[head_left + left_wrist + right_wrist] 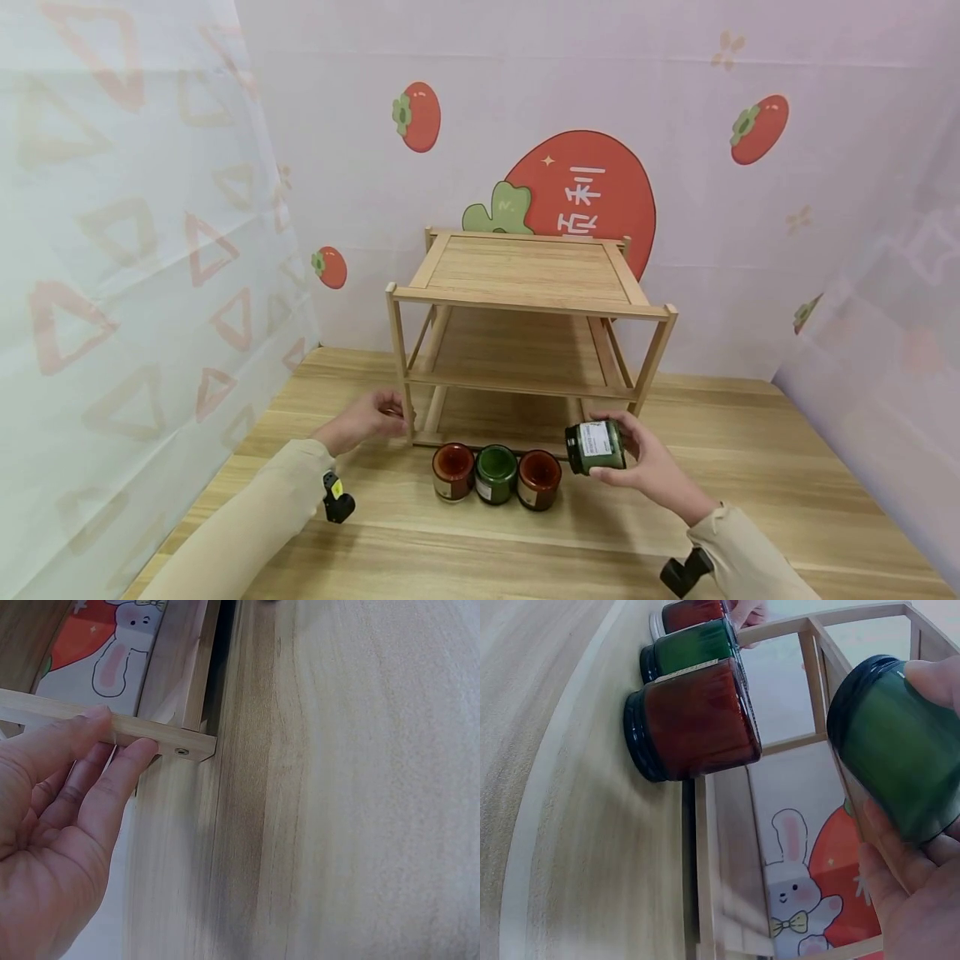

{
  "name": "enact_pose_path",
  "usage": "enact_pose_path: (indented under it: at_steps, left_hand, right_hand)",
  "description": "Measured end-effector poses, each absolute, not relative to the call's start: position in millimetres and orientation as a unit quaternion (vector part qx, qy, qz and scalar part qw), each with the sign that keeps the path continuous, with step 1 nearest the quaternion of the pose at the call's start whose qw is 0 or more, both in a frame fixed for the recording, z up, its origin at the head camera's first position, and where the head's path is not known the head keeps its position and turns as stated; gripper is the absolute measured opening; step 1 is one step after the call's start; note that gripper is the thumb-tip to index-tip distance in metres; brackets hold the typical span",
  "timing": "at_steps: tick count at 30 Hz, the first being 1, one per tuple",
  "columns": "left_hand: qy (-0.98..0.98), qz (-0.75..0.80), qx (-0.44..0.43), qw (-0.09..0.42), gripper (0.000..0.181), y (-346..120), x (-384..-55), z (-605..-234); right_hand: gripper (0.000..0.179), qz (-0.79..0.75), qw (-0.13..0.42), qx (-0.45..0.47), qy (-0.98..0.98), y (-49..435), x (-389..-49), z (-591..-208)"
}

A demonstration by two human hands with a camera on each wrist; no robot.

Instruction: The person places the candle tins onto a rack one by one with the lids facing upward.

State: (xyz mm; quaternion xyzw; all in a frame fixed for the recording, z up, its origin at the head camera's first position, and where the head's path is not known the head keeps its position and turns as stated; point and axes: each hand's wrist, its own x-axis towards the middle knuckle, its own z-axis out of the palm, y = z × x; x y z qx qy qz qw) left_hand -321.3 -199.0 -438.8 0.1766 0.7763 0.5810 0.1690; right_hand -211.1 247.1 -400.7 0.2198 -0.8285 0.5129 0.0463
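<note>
My right hand [648, 467] grips a green glass jar [596, 446] with a white label and a dark lid, tilted sideways just above the table by the shelf's front right corner. My left hand [375, 417] pinches the front left post of the wooden shelf [532, 271] low down between thumb and fingertips; the post [127, 727] shows well in the left wrist view. Between the hands stand a red jar [453, 472], a green jar [496, 474] and another red jar [539, 481] in a row. They rest lid-down; the dark lid [641, 735] of the nearest shows in the right wrist view.
The shelf has a top board and lower boards [513, 350], with its front rail right behind the row of jars. A printed cloth wall [345, 167] rises behind the table [465, 567], with more cloth at both sides.
</note>
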Motion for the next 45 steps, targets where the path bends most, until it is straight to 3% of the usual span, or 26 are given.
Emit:
enact_pose_path:
  at_steps: [11,18,29,45]
  left_hand:
    - [0.779,0.576,0.181,0.167,0.031,-200,-321,-437]
    - [0.781,0.574,0.185,0.166,0.029,-199,-321,-438]
    - [0.779,0.576,0.185,0.167,0.028,-200,-321,-439]
    - [0.774,0.583,0.182,0.171,0.027,-200,-322,-439]
  right_hand:
    - [0.07,0.506,0.056,0.243,-0.826,246,-212,-397]
    - [0.058,0.507,0.065,0.249,-0.823,245,-212,-399]
    - [0.057,0.543,0.073,0.274,-0.79,242,-211,-395]
    - [0.057,0.566,0.074,0.297,-0.766,231,-205,-354]
